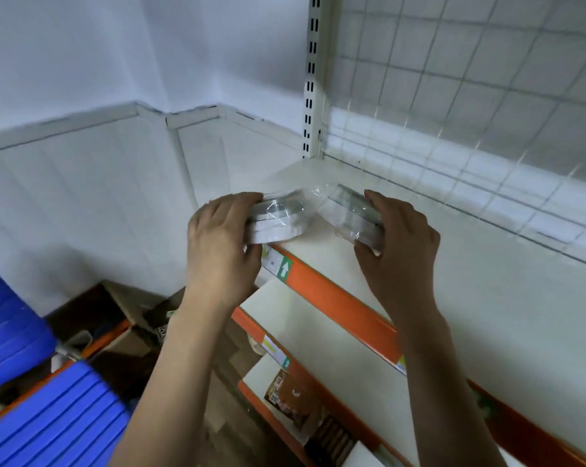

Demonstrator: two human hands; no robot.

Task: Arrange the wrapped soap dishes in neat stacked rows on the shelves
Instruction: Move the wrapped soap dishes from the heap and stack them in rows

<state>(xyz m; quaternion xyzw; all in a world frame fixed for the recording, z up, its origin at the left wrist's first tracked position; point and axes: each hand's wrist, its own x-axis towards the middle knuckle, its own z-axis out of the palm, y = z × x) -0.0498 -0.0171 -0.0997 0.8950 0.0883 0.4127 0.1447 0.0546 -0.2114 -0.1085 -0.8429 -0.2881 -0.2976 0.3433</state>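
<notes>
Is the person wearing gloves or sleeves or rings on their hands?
No gloves: the left hand and right hand are both bare. No sleeves reach the forearms in view, and no ring, watch or bracelet shows on the fingers or wrists.

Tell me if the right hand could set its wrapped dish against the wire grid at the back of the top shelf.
Probably yes: the right hand holds its wrapped dish over the top shelf, and nothing shows between it and the wire grid.
</notes>
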